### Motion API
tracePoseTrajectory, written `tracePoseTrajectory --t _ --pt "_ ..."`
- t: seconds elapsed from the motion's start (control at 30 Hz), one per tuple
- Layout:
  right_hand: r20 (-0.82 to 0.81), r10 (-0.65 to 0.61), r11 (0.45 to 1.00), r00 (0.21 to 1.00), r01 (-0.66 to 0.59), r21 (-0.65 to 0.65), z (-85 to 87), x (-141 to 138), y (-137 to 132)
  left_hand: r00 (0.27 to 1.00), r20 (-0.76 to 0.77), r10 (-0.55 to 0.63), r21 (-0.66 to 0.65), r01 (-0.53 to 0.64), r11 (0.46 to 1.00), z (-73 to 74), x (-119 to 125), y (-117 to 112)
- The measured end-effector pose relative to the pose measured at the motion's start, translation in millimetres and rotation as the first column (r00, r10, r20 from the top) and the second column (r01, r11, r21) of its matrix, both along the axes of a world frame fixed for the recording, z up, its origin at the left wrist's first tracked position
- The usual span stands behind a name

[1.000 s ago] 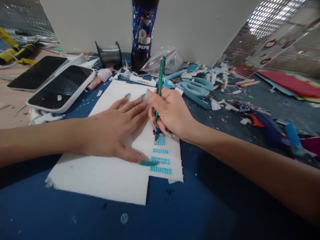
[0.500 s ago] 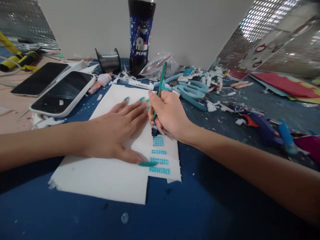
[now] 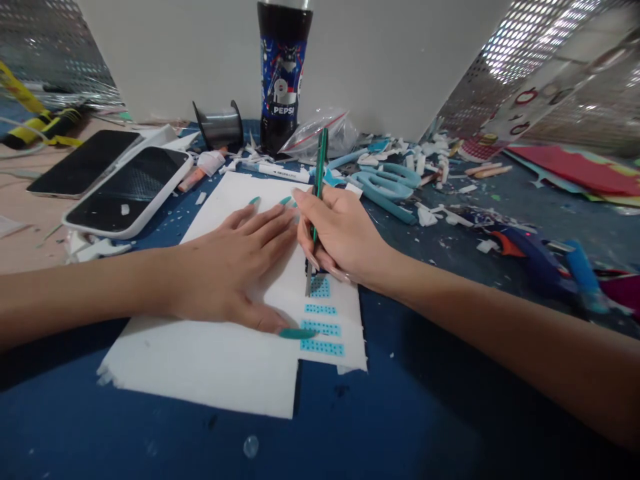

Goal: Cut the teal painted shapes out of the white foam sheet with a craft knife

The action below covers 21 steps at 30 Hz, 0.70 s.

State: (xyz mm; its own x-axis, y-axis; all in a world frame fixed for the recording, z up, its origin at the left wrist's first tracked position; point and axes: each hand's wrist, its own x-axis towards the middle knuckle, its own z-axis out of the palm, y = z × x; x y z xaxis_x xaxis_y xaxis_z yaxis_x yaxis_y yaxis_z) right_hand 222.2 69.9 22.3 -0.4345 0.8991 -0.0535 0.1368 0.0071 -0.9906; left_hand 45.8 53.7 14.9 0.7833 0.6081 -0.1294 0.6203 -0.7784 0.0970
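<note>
My left hand point(image 3: 235, 267) lies flat on a white sheet point(image 3: 220, 373), its fingers spread and the thumb beside blue dotted strips point(image 3: 323, 348) on the sheet's right part. In my right hand point(image 3: 345, 230) is a slim green craft knife point(image 3: 321, 160), held upright like a pen. Its narrow blade points down at the left edge of a blue dotted patch point(image 3: 321, 287), the topmost blue piece in sight. Whether the tip touches the sheet I cannot tell.
Behind the sheet stand a Pepsi bottle point(image 3: 283, 80) and a wire spool point(image 3: 219, 125). Blue scissors point(image 3: 387, 183) lie among white scraps to the right. Two phones, one a white-cased phone point(image 3: 130, 193), rest at left. A glue gun point(image 3: 535, 257) is at far right.
The craft knife has turned more upright in my right hand, and its blade now shows beside the blue patch. My left hand stays flat. The whole view has shifted slightly.
</note>
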Motion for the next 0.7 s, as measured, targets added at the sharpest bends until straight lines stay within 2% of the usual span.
tracePoseTrajectory --t 0.17,0.37,0.53,0.7 --pt "-0.031 -0.03 0.999 0.999 0.029 -0.014 -2.4 0.6 0.6 1.0 -0.005 -0.005 0.008 0.005 1.0 -1.3 -0.7 0.4" --pt "0.034 -0.009 1.0 0.999 0.008 0.02 0.8 0.3 -2.1 1.0 0.005 -0.015 0.011 0.015 1.0 -0.9 0.1 -0.8" --pt "0.054 -0.033 0.995 0.998 0.028 0.101 -2.4 -0.3 -3.9 1.0 0.019 -0.01 0.032 0.009 0.999 -2.0 -0.6 -1.0" --pt "0.039 -0.14 0.983 0.989 0.134 0.129 -5.9 -2.4 -2.1 0.999 0.023 -0.033 0.055 0.032 0.998 -4.4 -2.5 0.4"
